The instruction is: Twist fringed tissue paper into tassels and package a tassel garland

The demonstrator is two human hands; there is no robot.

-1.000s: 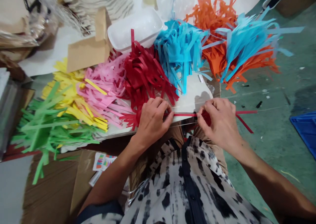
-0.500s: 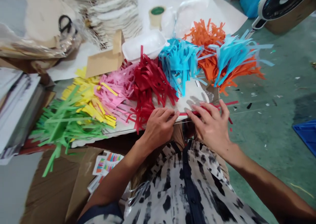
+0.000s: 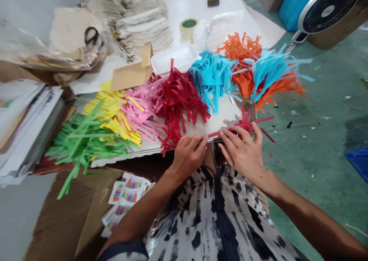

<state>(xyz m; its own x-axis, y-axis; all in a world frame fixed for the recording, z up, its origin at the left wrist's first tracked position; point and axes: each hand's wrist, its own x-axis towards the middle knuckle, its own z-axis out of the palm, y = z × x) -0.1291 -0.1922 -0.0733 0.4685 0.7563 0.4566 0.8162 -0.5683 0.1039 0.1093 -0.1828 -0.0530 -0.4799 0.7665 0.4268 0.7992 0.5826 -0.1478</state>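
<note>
My left hand point(image 3: 188, 153) is curled at the near edge of a white board point(image 3: 221, 117), fingertips pinching a red paper strip point(image 3: 214, 134) that runs to the right. My right hand point(image 3: 244, 149) lies just right of it, fingers stretched over a red paper tassel point(image 3: 248, 123) whose strips fan out past the fingertips. A thin clear string point(image 3: 293, 129) leads off to the right from the tassel. Heaps of cut paper strips lie on the board: green point(image 3: 83, 138), yellow point(image 3: 112, 109), pink point(image 3: 140, 103), red point(image 3: 179, 96), blue point(image 3: 211, 75) and orange point(image 3: 241, 53).
A white tray point(image 3: 175, 57), a tape roll point(image 3: 188, 27), scissors point(image 3: 92, 36) and stacked cream paper point(image 3: 140, 19) lie behind the heaps. A fan point(image 3: 327, 7) stands at the back right. Printed cards point(image 3: 126, 188) lie by my left arm. A blue crate point(image 3: 359, 161) is on the green floor.
The view has tipped up and back. My right hand went from a closed pinch on the red tassel to fingers spread over it, and both hands have drawn closer together.
</note>
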